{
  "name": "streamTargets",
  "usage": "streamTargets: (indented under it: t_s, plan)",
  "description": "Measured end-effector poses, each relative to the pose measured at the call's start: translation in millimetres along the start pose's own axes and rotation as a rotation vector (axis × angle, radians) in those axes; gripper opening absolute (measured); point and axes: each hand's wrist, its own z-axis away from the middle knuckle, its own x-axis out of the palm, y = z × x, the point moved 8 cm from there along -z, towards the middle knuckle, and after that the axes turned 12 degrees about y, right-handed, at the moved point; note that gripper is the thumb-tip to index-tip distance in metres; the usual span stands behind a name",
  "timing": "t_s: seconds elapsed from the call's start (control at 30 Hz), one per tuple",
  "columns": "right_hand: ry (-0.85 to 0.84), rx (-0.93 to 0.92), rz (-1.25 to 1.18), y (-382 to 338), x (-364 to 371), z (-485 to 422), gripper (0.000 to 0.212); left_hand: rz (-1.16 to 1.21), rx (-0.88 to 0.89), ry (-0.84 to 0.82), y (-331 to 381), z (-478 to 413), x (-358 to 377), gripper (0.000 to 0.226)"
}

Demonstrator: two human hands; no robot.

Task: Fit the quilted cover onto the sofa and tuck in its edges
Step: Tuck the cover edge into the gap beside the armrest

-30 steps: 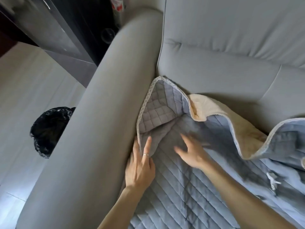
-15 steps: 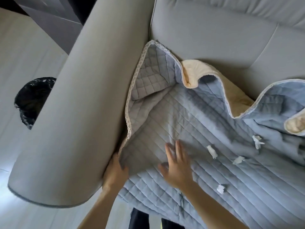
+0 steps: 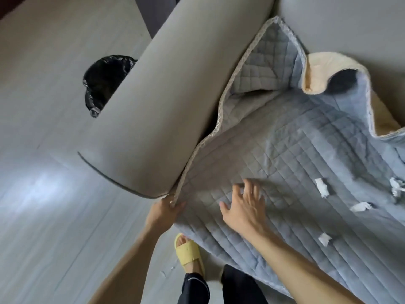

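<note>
Head view finds our left hand at the near end of the armrest, gripping the near left corner of the quilted cover by its trim, thumb on top and fingers out of sight beneath the cloth. Just to the right, our right hand rests on the quilting with fingers spread and relaxed, holding nothing.

We judge the step in hand to be seating the cover's left side along the armrest. Next, the lace-trimmed edge would need pushing down into the gap beside the seat, and then the far edge, which curls up against the sofa back and shows its cream underside.

Our cover looks soft and padded, grey-blue, stitched in squares and lines and rumpled at the far right. Small white scraps lie on it.
</note>
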Motion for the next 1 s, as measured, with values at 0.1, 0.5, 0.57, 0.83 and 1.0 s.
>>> streamTargets:
  t_s: [0.1,0.5,0.57,0.83,1.0]
  plan:
    - [-0.021,-0.018,-0.063,-40,7,-2,0.062,-0.24,0.137,0.066,-18,-7,-15,0.031]
    - [-0.069,-0.096,0.123,-73,29,-1,0.056,-0.449,0.122,0.111,-49,-28,-12,0.044]
    - [-0.115,-0.108,0.086,-74,31,3,0.056,-0.45,0.114,0.109,-56,-21,-18,0.042]
    - [-0.263,-0.093,-0.091,-91,44,7,0.053,-0.347,-0.048,0.072,-82,-11,-25,0.02]
    - [-0.234,-0.013,-0.184,-65,22,-5,0.055,-0.473,-0.033,0.056,-12,18,-17,0.045]
